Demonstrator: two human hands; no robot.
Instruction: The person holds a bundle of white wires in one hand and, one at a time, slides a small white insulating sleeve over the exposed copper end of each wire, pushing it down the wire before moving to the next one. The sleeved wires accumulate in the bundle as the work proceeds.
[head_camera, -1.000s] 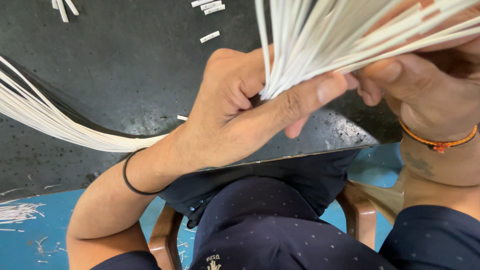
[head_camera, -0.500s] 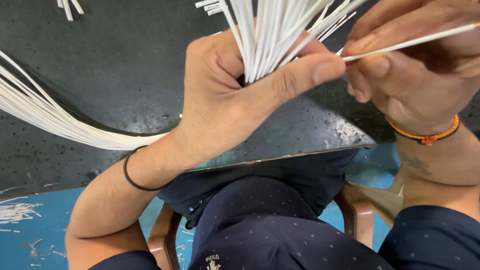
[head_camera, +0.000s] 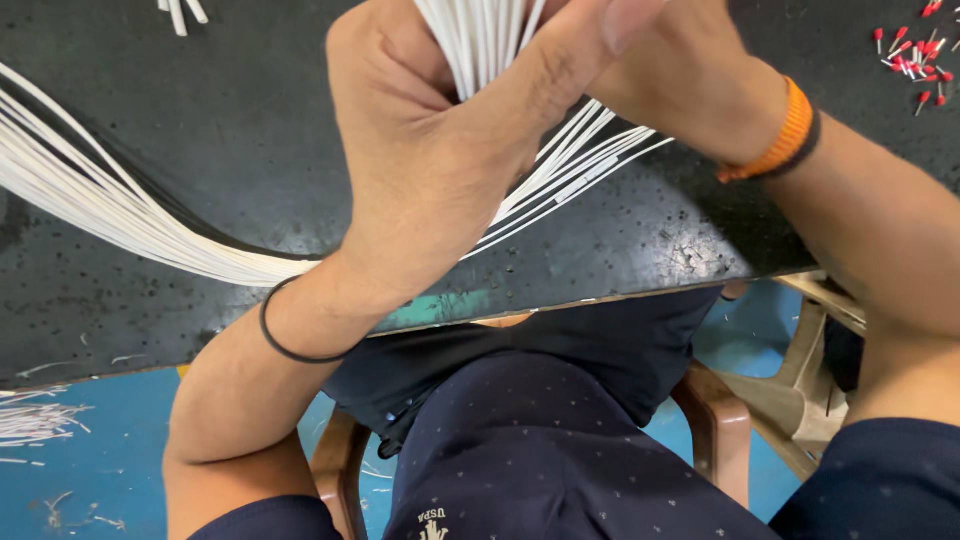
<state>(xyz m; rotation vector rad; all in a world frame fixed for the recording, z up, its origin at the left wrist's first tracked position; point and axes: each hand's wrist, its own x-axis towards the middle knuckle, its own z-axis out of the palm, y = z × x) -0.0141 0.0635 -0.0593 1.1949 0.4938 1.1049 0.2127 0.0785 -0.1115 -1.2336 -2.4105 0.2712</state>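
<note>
My left hand (head_camera: 440, 150) is closed around a thick bundle of thin white wires (head_camera: 90, 205), thumb pressed across the top of it. The bundle sweeps in from the left over the black table (head_camera: 200, 100), passes under my wrist and rises through my fist to the top edge. My right hand (head_camera: 690, 70), with an orange band at its wrist, sits just behind the left one, touching the wire ends; its fingers are mostly hidden. A few wires (head_camera: 590, 170) fan out to the right beneath it.
Small red-tipped ferrules (head_camera: 915, 55) lie scattered at the table's far right. Short white wire cut-offs (head_camera: 180, 12) sit at the top left. Wire scraps (head_camera: 35, 420) litter the blue floor on the left. A brown chair (head_camera: 720, 430) is under me.
The view has shifted so both hands sit higher. My right hand moved left, closing in behind the left hand. The single wire it was pulling out to the right is no longer seen.
</note>
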